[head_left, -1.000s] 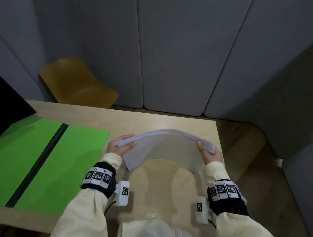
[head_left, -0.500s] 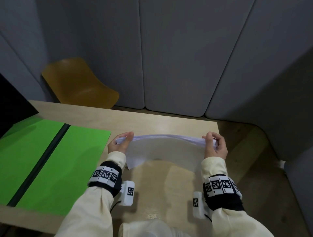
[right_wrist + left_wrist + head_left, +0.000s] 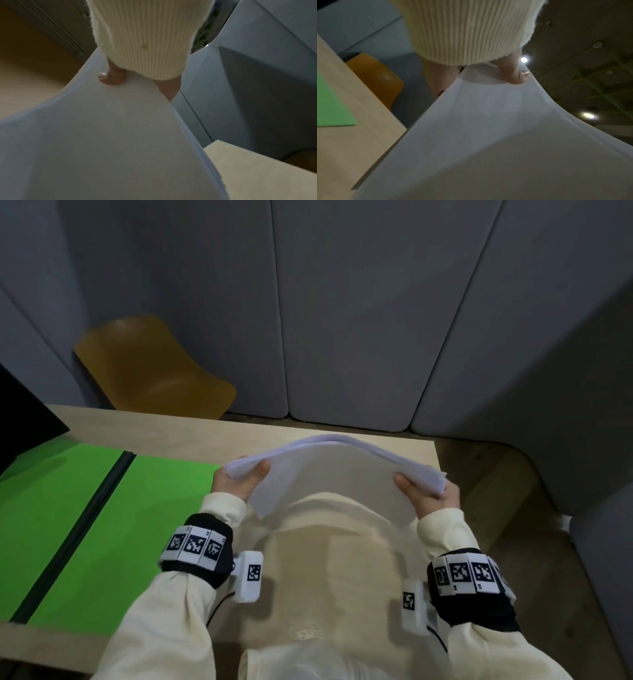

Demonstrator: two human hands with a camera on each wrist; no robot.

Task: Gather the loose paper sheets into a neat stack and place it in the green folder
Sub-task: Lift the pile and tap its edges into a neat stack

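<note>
A stack of white paper sheets hangs above the table, bowed upward in the middle. My left hand pinches its left end, thumb on the near face. My right hand pinches the right end in the same way. In the left wrist view the paper fills the frame, with my thumb pressed on it. The right wrist view shows the sheets under my thumb. The green folder lies open and flat on the left of the table, a dark spine down its middle.
The light wooden table ends just right of my right hand. An orange chair stands behind its far edge. A black object sits at the far left. Grey padded panels close the space behind.
The stack stood flatter with my right fingers curled over its top edge half a second ago. It now bows upward again, held a little higher, both thumbs on the near face.
</note>
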